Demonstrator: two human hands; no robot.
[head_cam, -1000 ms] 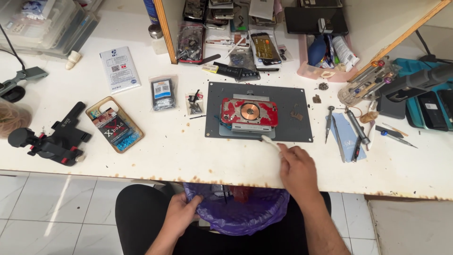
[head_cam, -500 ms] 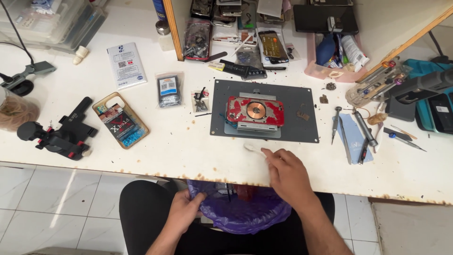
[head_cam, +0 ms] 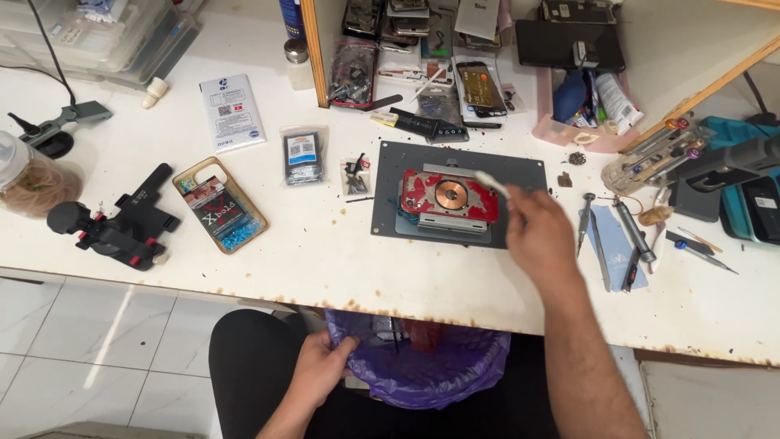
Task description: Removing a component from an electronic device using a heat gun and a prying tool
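Right hand (head_cam: 538,233) pinches a white swab (head_cam: 492,184), tip over the right edge of the red phone (head_cam: 446,197) on the grey mat (head_cam: 390,195). Left hand (head_cam: 320,367) grips the rim of the purple bin bag (head_cam: 439,378) below the table (head_cam: 325,260)

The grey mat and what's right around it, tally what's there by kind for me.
Grey mats: 1
Red opened phones: 1
White swabs in the right hand: 1
Small clear bags left of the mat: 2
Total: 5
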